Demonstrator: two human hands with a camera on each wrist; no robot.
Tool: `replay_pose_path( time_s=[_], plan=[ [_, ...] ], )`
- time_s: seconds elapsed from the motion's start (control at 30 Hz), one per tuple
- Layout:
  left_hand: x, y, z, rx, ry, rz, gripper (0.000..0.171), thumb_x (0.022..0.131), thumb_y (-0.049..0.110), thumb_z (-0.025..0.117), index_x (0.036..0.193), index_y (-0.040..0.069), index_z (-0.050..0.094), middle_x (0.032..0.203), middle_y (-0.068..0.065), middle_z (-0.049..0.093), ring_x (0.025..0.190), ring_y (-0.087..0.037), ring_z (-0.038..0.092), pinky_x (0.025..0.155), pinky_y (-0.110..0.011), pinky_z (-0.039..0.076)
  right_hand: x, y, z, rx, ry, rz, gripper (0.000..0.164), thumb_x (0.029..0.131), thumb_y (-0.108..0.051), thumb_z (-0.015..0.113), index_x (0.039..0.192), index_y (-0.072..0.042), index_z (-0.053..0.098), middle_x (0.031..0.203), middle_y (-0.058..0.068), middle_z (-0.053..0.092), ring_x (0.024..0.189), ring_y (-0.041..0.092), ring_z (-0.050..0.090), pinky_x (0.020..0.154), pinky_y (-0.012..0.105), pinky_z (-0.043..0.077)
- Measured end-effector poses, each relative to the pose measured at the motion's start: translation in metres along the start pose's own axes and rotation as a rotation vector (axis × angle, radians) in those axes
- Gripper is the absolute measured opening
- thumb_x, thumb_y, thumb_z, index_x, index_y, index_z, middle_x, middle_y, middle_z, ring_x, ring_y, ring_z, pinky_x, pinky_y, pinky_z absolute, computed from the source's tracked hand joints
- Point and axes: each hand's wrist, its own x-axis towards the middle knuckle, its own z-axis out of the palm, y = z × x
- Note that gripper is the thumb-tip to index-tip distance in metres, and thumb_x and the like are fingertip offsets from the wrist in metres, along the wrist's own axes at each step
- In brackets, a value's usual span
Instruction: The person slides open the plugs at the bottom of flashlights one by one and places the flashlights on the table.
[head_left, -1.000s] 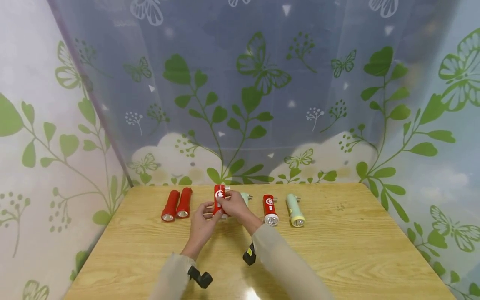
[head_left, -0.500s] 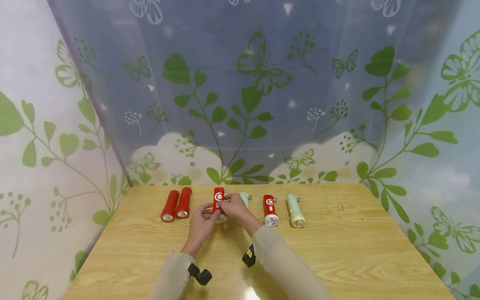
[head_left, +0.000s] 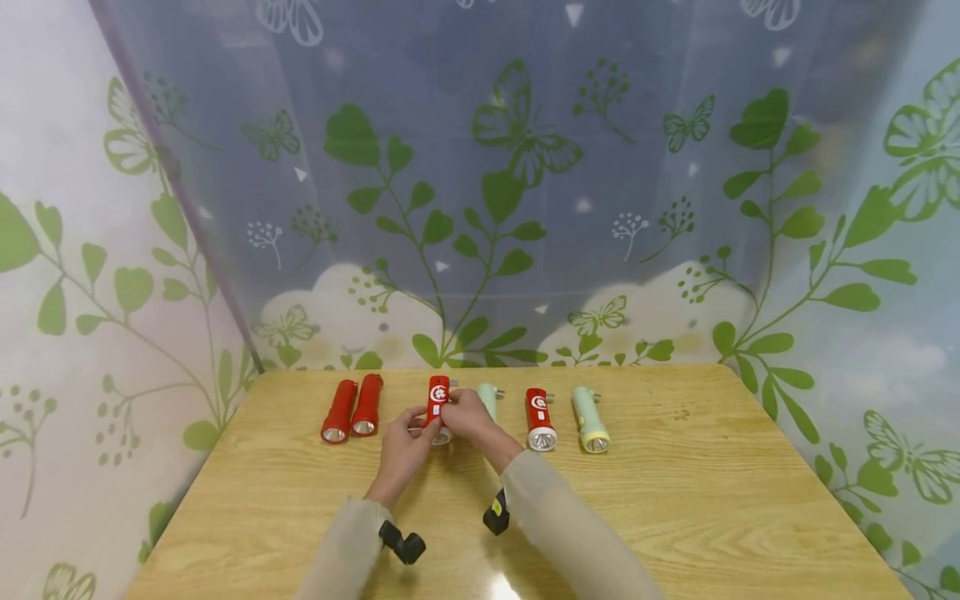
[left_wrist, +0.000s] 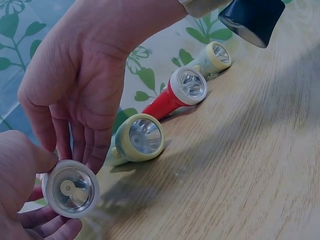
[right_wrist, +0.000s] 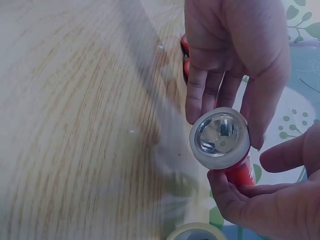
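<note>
Both hands are at one red flashlight (head_left: 438,390) with a white emblem, a white head ring and plug prongs at its far end. My left hand (head_left: 402,454) grips it near the lens end, thumb on one side and fingers on the other. My right hand (head_left: 474,417) holds its right side, with fingertips near the white head ring (right_wrist: 206,156) in the right wrist view. In the left wrist view the lens (left_wrist: 72,190) faces the camera, and it looks unlit. Fingers cover the middle of the body. Whether the flashlight touches the table is unclear.
Two plain red flashlights (head_left: 367,405) lie to the left on the wooden table (head_left: 675,500). Right of the hands are a pale green flashlight (head_left: 488,398), partly hidden, a red-and-white one (head_left: 539,417) and another pale green one (head_left: 589,421). A patterned curtain (head_left: 420,208) stands behind.
The held flashlight has come down slightly and its lens end shows more. My right thumb and fingers have shifted a little right, uncovering the white switch area. The other flashlights stay put.
</note>
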Motion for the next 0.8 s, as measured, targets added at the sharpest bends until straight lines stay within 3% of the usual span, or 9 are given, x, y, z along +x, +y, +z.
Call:
replay_pose_path(
  time_s=[0.43, 0.8],
  plan=[
    [0.0041, -0.0077, 0.005, 0.057, -0.018, -0.007, 0.039, 0.098, 0.019, 0.067, 0.131, 0.0, 0.063, 0.118, -0.02, 0.069, 0.108, -0.034, 0.069, 0.083, -0.038, 0.061, -0.0053, 0.0013, -0.0001, 0.013, -0.027, 0.004, 0.038, 0.086, -0.003, 0.056, 0.12, 0.012, 0.064, 0.116, 0.023, 0.069, 0.088, 0.019, 0.056, 0.076, 0.028, 0.05],
    [0.0069, -0.0102, 0.009, 0.063, -0.027, -0.002, 0.036, 0.098, 0.019, 0.066, 0.128, -0.001, 0.065, 0.113, -0.019, 0.07, 0.1, -0.028, 0.069, 0.074, -0.031, 0.059, -0.0045, 0.0026, 0.0003, -0.016, 0.003, 0.031, 0.024, 0.083, -0.001, 0.055, 0.101, 0.008, 0.069, 0.095, 0.009, 0.063, 0.077, 0.019, 0.05, 0.064, 0.024, 0.041]
  ],
)
